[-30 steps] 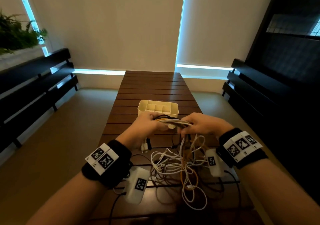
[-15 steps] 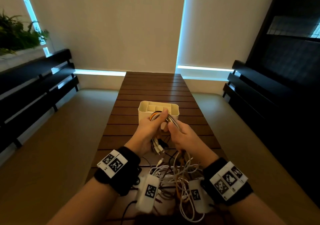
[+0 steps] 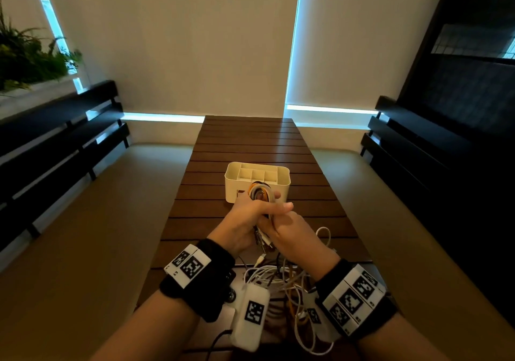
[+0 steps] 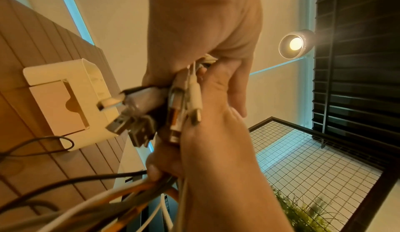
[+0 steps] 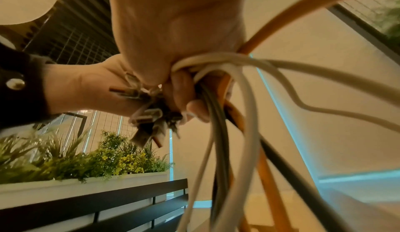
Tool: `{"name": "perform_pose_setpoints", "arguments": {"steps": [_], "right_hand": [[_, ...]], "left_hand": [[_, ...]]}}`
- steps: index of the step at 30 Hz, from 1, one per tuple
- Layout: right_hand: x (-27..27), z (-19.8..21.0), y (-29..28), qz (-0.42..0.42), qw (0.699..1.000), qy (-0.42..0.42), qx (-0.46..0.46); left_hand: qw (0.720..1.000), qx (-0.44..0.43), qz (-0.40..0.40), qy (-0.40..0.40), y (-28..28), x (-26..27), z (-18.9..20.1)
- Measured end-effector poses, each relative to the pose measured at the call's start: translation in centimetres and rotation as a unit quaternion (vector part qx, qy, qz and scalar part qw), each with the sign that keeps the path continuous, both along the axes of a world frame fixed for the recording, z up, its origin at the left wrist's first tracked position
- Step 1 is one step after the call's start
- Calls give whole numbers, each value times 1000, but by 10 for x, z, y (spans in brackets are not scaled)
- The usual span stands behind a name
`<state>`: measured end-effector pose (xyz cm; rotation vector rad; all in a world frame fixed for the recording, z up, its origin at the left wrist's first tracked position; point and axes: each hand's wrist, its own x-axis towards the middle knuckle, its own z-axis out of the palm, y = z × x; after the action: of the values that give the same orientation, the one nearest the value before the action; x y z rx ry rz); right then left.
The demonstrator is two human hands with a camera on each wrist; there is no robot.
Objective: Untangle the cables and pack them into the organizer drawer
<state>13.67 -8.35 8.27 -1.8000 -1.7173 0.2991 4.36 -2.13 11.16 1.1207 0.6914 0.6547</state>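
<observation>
— Where are the cables?

— A coiled bundle of cables (image 3: 260,193), orange, white and dark strands, is lifted in front of the white organizer (image 3: 284,178), just on the near side of it. The rest of the loose cables (image 3: 281,280) lie in a heap on the wooden table (image 3: 250,138), nearer the person than the organizer.

— Who has hold of the bundle?

— Both hands. The left hand (image 3: 245,218) wraps its fingers round the bundle, thumb stretched across to the right. The right hand (image 3: 292,238) is closed round the strands just below, touching the left hand. In the left wrist view the plugs (image 4: 151,116) stick out from between the two hands; the right wrist view shows the right hand's fingers (image 5: 194,105) curled over white, grey and orange strands.

— And the organizer itself?

— It stands upright on the table, its top compartments open. The drawer front (image 4: 58,105) looks closed, though the view is blurred.

— Anything beyond the organizer?

— Dark benches (image 3: 64,138) run along either side of the table, and green plants (image 3: 25,60) sit up on the left.
</observation>
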Motion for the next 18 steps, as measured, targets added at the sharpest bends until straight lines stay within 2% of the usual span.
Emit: {"name": "perform_pose_setpoints", "arguments": {"steps": [2, 4, 6, 7, 9, 11, 14, 16, 18], "right_hand": [[0, 4, -1, 20, 996, -66, -53], [-2, 10, -3, 32, 979, -154, -128], [-5, 13, -4, 31, 977, -153, -142], [-7, 14, -5, 16, 984, -121, -133], [-9, 11, -6, -11, 995, 34, -97], [-8, 6, -9, 11, 982, 173, -68], [10, 1, -19, 47, 945, 315, -68], [23, -2, -21, 40, 926, 359, -111], [26, -6, -20, 46, 936, 319, -144]], "left_hand": [[1000, 0, -3, 3, -1, 0, -4], [1000, -6, 5, 0, -2, 0, -8], [999, 2, 32, -9, -1, 2, -9], [999, 9, 47, -18, -2, 2, -7], [996, 33, 67, -37, -1, 3, -4], [993, 60, 72, -65, -1, 3, -2], [989, 82, 58, -109, 3, -4, 1], [989, 69, 39, -124, 8, -7, 0], [989, 56, 11, -136, 8, -6, -1]]}}
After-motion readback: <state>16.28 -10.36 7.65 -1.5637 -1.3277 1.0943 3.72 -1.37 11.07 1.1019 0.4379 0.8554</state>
